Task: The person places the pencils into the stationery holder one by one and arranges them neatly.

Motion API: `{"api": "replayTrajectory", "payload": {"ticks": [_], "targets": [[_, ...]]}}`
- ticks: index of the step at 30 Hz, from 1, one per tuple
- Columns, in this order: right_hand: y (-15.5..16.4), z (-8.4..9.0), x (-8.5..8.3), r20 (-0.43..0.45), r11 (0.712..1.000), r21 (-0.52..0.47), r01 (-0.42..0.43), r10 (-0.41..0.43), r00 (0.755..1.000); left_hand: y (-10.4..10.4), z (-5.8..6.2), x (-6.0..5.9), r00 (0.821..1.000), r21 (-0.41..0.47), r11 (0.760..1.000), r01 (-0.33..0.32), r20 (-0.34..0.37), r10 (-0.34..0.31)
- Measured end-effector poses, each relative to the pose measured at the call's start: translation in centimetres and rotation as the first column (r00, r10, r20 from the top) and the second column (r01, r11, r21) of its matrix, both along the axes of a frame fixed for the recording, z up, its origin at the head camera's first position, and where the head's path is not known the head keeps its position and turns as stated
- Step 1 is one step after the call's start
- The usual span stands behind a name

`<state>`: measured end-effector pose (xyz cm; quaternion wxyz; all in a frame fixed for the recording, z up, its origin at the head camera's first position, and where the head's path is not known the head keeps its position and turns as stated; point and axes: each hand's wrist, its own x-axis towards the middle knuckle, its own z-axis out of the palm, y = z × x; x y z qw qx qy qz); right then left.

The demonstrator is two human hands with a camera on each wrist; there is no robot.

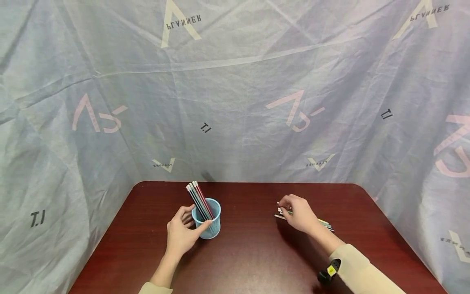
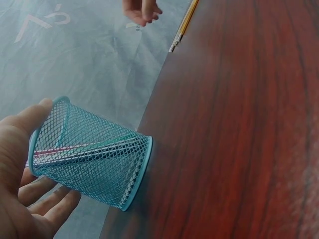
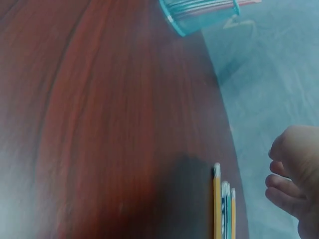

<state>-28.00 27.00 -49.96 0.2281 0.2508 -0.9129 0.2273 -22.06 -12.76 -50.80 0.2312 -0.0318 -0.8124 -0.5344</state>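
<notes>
A light blue mesh pencil cup [image 1: 214, 229] stands on the table at left of centre. My left hand [image 1: 180, 233] holds it near the rim, thumb on the near side and fingers on the far side. Several pencils [image 1: 198, 199] lean in the cup with their white ends up, dark ones and a red one among them. Over at the right, my right hand [image 1: 300, 214] hovers above a small bunch of loose pencils [image 1: 325, 223], its fingers loosely bent around nothing. Yellow and teal pencils [image 3: 217, 204] lie side by side in the right wrist view, below that hand.
The reddish-brown wooden table [image 1: 242, 249] has rounded far corners. A grey printed cloth [image 1: 235, 102] hangs behind it and along both sides. On the right wrist sits a black strapped device [image 1: 332, 269] with a yellow label.
</notes>
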Motion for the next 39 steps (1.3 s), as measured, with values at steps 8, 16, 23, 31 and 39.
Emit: {"api": "replayTrajectory", "payload": {"ticks": [8, 16, 23, 31, 39], "targets": [[2.7, -1.3, 1.3, 0.011, 0.996, 0.081, 0.027, -0.028, 1.000, 0.0, -0.1, -0.1, 1.000, 0.016, 1.000, 0.003, 0.005, -0.003], [4.2, -1.6, 1.9, 0.094, 0.982, 0.182, 0.052, -0.070, 0.993, 0.0, -0.1, 0.0, 1.000, 0.021, 1.000, 0.008, 0.001, -0.008], [4.8, -1.9, 2.4, 0.176, 0.976, 0.217, 0.021, -0.061, 0.983, 0.0, -0.1, 0.0, 1.000, 0.020, 1.000, 0.005, 0.007, -0.005], [4.7, -2.2, 2.2, 0.100, 0.976, 0.202, 0.085, -0.107, 0.989, 0.0, 0.0, -0.1, 1.000, 0.022, 1.000, 0.008, 0.001, -0.008], [4.9, -2.8, 2.1, 0.156, 0.970, 0.227, 0.085, -0.122, 0.980, 0.0, -0.2, 0.0, 1.000, 0.012, 1.000, -0.001, -0.001, 0.001]]}}
